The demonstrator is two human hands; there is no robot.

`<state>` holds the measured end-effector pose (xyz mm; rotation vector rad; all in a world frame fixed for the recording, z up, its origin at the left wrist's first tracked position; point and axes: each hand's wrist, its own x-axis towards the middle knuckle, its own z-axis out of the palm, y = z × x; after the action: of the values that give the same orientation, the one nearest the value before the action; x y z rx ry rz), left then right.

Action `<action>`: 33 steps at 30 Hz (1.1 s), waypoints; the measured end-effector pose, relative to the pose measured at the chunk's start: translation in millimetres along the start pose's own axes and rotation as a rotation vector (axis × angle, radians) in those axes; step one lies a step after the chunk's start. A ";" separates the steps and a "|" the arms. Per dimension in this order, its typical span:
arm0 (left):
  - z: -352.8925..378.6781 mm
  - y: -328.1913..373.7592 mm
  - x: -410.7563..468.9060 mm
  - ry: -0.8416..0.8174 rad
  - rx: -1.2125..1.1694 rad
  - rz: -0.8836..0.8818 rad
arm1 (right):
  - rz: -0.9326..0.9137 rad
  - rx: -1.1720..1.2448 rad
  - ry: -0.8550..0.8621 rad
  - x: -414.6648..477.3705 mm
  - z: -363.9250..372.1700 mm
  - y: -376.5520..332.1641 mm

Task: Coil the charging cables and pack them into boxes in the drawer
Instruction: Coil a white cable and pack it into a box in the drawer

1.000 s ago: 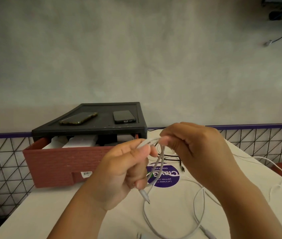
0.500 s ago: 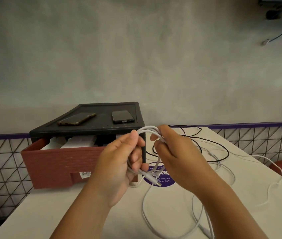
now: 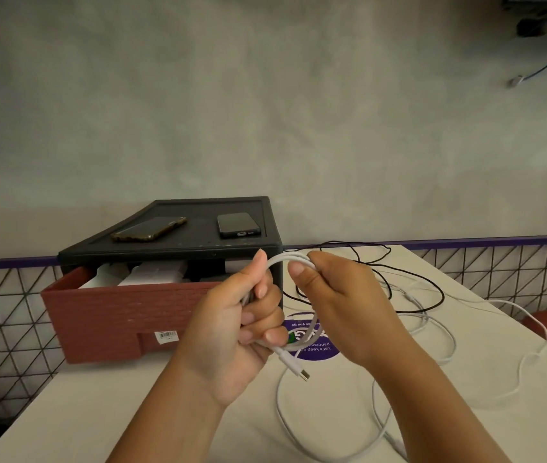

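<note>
Left hand (image 3: 232, 325) was curled tight round a few loops of the white charging cable (image 3: 285, 355), thumb up against the top of the bundle; right hand (image 3: 339, 305) was pinching that same arch of cable from the other side, thumb and fingers closed on it, the two hands just about touching; the metal-tipped plug stuck out right under the left hand's fingers, and the loose rest of the cable hung below both hands and looped over the table (image 3: 98, 412) under the right forearm; just behind the left hand the red drawer (image 3: 105, 315) was pulled open from a black unit (image 3: 172, 252), with white boxes (image 3: 152, 274) sitting inside; two phones (image 3: 150, 228) lay on top of the unit, further back; past the right hand a black cable (image 3: 425, 292) sprawled loose, and a thinner white cable (image 3: 519, 362) trailed off to that hand's right; a purple sticker (image 3: 322, 352) showed on the table below the gap between the hands
</note>
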<state>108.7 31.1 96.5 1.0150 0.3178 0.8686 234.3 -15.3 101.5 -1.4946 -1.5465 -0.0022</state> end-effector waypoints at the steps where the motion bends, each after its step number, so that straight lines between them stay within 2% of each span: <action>1: -0.1 -0.1 0.0 -0.005 0.009 -0.004 | 0.019 0.055 0.004 0.4 -1.7 -0.2; 7: -3.7 -1.8 2.0 -0.089 -0.012 -0.042 | 0.036 0.306 0.037 -2.8 2.1 -7.6; 10: -11.1 -1.8 4.6 -0.257 -0.158 -0.100 | 0.169 0.609 0.055 -3.5 3.3 -12.2; 12: -15.1 -1.4 5.7 -0.350 -0.212 -0.104 | 0.228 0.706 0.025 -2.9 0.6 -12.5; 16: -17.1 1.0 4.9 -0.354 -0.215 -0.073 | 0.255 0.843 -0.158 0.2 -8.7 -10.7; 18: -18.5 2.5 5.0 -0.309 -0.224 -0.051 | 0.225 0.875 -0.180 1.4 -13.3 -5.5; 20: -20.3 2.9 6.6 -0.260 -0.234 -0.035 | 0.175 0.832 -0.110 1.9 -15.3 -0.4; 22: -20.7 2.5 7.7 -0.247 -0.253 -0.036 | 0.111 0.661 0.027 3.4 -13.7 4.0; 25: -22.5 0.5 8.9 -0.285 -0.307 -0.046 | 0.070 0.294 0.204 5.0 -5.5 10.3; 27: -26.9 -0.9 12.2 -0.372 -0.387 -0.064 | 0.079 0.177 0.231 5.0 -0.6 12.8; 29: -27.0 0.6 13.6 -0.480 -0.475 -0.080 | 0.102 0.123 0.183 6.3 0.8 14.3; 33: -34.6 8.9 8.0 -0.340 -0.374 0.074 | 0.183 0.070 -0.139 5.6 1.5 12.9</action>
<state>88.7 60.3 87.3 0.8086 -0.1676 0.7691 244.5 -6.9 96.6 -1.6022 -1.4970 0.2646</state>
